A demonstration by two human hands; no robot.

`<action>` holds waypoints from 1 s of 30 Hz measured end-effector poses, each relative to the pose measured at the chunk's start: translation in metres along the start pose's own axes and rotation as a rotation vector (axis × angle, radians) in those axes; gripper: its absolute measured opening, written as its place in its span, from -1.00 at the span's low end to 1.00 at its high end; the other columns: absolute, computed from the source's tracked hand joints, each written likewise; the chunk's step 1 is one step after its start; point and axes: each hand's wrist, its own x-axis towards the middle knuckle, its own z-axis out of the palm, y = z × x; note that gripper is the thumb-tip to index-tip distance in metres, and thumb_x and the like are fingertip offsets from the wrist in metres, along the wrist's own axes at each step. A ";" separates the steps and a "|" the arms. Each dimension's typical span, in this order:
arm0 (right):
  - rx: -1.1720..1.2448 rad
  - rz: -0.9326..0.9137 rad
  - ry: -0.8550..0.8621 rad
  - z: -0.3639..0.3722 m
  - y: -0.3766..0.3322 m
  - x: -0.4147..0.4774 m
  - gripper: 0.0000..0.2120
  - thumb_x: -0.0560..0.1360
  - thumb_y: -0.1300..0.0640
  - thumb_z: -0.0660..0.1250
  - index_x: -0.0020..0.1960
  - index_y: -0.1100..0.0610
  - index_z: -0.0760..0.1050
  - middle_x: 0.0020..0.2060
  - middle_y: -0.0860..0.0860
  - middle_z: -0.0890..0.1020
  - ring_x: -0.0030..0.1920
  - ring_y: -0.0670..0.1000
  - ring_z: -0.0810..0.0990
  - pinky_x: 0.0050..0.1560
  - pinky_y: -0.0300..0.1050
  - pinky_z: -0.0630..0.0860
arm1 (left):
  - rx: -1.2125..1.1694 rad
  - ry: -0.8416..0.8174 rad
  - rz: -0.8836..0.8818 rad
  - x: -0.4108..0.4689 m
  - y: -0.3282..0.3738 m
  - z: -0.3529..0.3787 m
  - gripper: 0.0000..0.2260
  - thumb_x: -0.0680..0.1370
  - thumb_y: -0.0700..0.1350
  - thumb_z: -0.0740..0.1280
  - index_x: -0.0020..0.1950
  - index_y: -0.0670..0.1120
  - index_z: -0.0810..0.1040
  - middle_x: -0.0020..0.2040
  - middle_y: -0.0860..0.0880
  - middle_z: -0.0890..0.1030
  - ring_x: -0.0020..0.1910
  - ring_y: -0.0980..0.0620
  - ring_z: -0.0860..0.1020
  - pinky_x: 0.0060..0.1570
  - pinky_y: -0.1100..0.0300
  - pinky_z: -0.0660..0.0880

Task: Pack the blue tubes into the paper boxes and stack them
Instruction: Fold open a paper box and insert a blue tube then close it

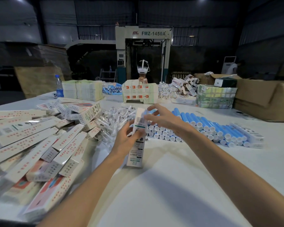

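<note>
My left hand (127,138) grips a long white paper box (136,153) around its middle, holding it nearly upright above the table. My right hand (162,117) is at the box's top end, fingers pinching its flap; whether a tube is inside is hidden. Behind my hands a pile of blue tubes with white caps (208,128) lies in rows on the white table (170,185). A heap of packed white boxes with red print (39,145) covers the left side.
Clear plastic sachets (115,118) lie heaped between the boxes and tubes. Flat box stacks (82,90), a water bottle (59,86) and cardboard cartons (261,99) line the far side. A person with a headset (143,74) sits opposite.
</note>
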 end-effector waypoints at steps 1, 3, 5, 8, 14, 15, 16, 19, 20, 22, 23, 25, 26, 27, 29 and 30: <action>0.031 -0.014 0.023 0.004 0.005 0.000 -0.64 0.61 -0.07 0.40 0.34 0.02 0.43 0.06 -0.01 0.63 -0.05 -0.04 0.69 -0.11 -0.13 0.49 | 0.007 0.032 -0.009 0.001 -0.001 -0.002 -0.67 0.61 -0.05 0.51 0.35 0.12 0.58 0.11 0.01 0.77 0.08 -0.02 0.74 0.00 0.16 0.61; 0.095 -0.048 0.145 0.013 0.016 -0.001 -0.73 0.64 -0.02 0.36 0.29 0.02 0.48 0.09 -0.01 0.62 -0.11 -0.11 0.70 -0.16 -0.19 0.49 | 0.019 0.122 -0.030 0.004 -0.005 -0.007 -0.72 0.63 -0.08 0.48 0.33 0.10 0.58 0.08 0.02 0.77 0.05 0.00 0.74 -0.02 0.10 0.62; 0.124 -0.069 0.308 0.020 0.030 -0.001 -0.84 0.64 0.07 0.32 0.22 0.00 0.51 0.05 -0.04 0.62 -0.15 -0.12 0.70 -0.27 -0.27 0.45 | 0.020 0.244 -0.059 0.008 -0.008 -0.013 -0.74 0.65 -0.10 0.45 0.33 0.05 0.56 0.11 0.00 0.75 0.06 -0.02 0.73 -0.03 0.03 0.62; 0.042 -0.082 0.357 0.035 0.055 0.000 -0.83 0.62 0.20 0.29 0.19 0.08 0.55 -0.03 -0.05 0.61 -0.09 0.00 0.66 -0.23 -0.20 0.45 | 0.097 0.454 -0.078 0.015 -0.010 -0.024 -0.81 0.69 -0.13 0.37 0.28 -0.02 0.48 0.08 0.01 0.66 0.09 -0.12 0.66 0.03 -0.02 0.57; -0.438 -0.200 0.107 0.079 0.087 0.015 -0.69 0.67 0.29 0.20 0.37 0.21 0.54 0.22 0.12 0.64 0.24 0.11 0.56 0.24 0.03 0.51 | 0.205 0.660 -0.068 0.019 -0.006 -0.033 -0.77 0.68 -0.16 0.30 0.35 -0.08 0.49 0.12 -0.05 0.62 0.07 -0.12 0.57 0.16 -0.06 0.52; -0.520 -0.217 0.063 0.086 0.090 0.018 -0.68 0.68 0.27 0.19 0.40 0.19 0.51 0.26 0.14 0.61 0.31 0.14 0.51 0.25 0.07 0.50 | 0.185 0.638 -0.072 0.019 -0.006 -0.032 -0.77 0.68 -0.15 0.29 0.35 -0.07 0.48 0.14 -0.05 0.64 0.10 -0.14 0.59 0.19 -0.09 0.53; -0.602 -0.235 0.037 0.091 0.094 0.022 -0.69 0.69 0.25 0.18 0.40 0.19 0.49 0.27 0.16 0.60 0.33 0.17 0.47 0.23 0.10 0.49 | 0.159 0.611 -0.075 0.018 -0.006 -0.031 -0.78 0.68 -0.15 0.30 0.34 -0.05 0.47 0.16 -0.06 0.66 0.11 -0.15 0.62 0.21 -0.12 0.55; -0.831 -0.272 0.057 0.099 0.097 0.032 -0.75 0.72 0.14 0.22 0.33 0.21 0.52 0.21 0.15 0.62 0.29 0.20 0.50 0.20 0.06 0.44 | 0.114 0.531 -0.053 0.017 -0.008 -0.027 -0.83 0.69 -0.14 0.33 0.27 -0.01 0.49 0.15 -0.06 0.68 0.09 -0.11 0.66 0.16 -0.11 0.58; -0.877 -0.281 0.081 0.100 0.096 0.034 -0.74 0.71 0.12 0.23 0.32 0.20 0.53 0.21 0.14 0.62 0.29 0.19 0.51 0.24 0.06 0.40 | 0.084 0.499 -0.050 0.017 -0.009 -0.026 -0.84 0.69 -0.14 0.35 0.25 0.00 0.49 0.14 -0.05 0.68 0.09 -0.09 0.66 0.12 -0.07 0.58; -0.929 -0.272 0.108 0.098 0.095 0.034 -0.76 0.69 0.17 0.24 0.31 0.20 0.53 0.24 0.13 0.59 0.29 0.17 0.50 0.30 0.05 0.36 | -0.011 0.424 -0.076 0.016 -0.010 -0.023 -0.83 0.67 -0.16 0.40 0.20 0.04 0.51 0.13 -0.02 0.70 0.07 -0.02 0.68 0.03 0.00 0.57; -0.938 -0.256 0.108 0.096 0.096 0.032 -0.78 0.67 0.23 0.24 0.28 0.20 0.53 0.23 0.14 0.58 0.27 0.17 0.51 0.28 0.03 0.38 | -0.060 0.377 -0.093 0.016 -0.010 -0.021 -0.81 0.65 -0.18 0.43 0.19 0.05 0.52 0.10 -0.01 0.72 0.04 0.01 0.70 -0.01 0.03 0.58; -0.936 -0.221 0.089 0.088 0.097 0.023 -0.83 0.62 0.32 0.26 0.18 0.21 0.55 0.18 0.15 0.59 0.19 0.15 0.55 0.19 0.01 0.49 | -0.121 0.262 -0.125 0.014 -0.010 -0.016 -0.74 0.62 -0.21 0.46 0.26 0.01 0.53 0.07 -0.04 0.76 0.04 -0.04 0.74 0.00 0.01 0.66; -0.933 -0.215 0.085 0.082 0.099 0.017 -0.86 0.61 0.34 0.28 0.12 0.21 0.56 0.14 0.14 0.60 0.14 0.13 0.57 0.17 0.00 0.53 | -0.147 0.202 -0.139 0.012 -0.010 -0.012 -0.70 0.61 -0.22 0.47 0.31 -0.04 0.52 0.06 -0.07 0.77 0.05 -0.09 0.75 0.01 -0.02 0.68; -0.922 -0.215 0.094 0.075 0.100 0.011 -0.88 0.60 0.34 0.31 0.08 0.19 0.56 0.10 0.12 0.62 0.09 0.10 0.58 0.14 -0.01 0.56 | -0.172 0.144 -0.149 0.009 -0.009 -0.009 -0.66 0.61 -0.23 0.46 0.36 -0.09 0.50 0.06 -0.11 0.77 0.05 -0.12 0.76 0.00 -0.02 0.70; -0.846 -0.203 0.162 0.056 0.101 -0.002 -0.91 0.61 0.32 0.30 0.02 0.17 0.54 0.00 0.08 0.63 -0.04 0.06 0.58 0.04 -0.03 0.58 | -0.215 0.041 -0.159 0.004 -0.009 -0.003 -0.61 0.61 -0.26 0.46 0.41 -0.13 0.48 0.08 -0.17 0.77 0.06 -0.18 0.76 -0.04 0.00 0.70; -0.770 -0.181 0.217 0.044 0.100 -0.009 -0.90 0.64 0.29 0.26 -0.01 0.16 0.52 -0.06 0.05 0.63 -0.10 0.07 0.59 -0.04 0.00 0.58 | -0.234 -0.006 -0.158 0.001 -0.010 0.001 -0.60 0.61 -0.27 0.46 0.41 -0.14 0.47 0.09 -0.19 0.76 0.07 -0.22 0.75 -0.03 -0.02 0.70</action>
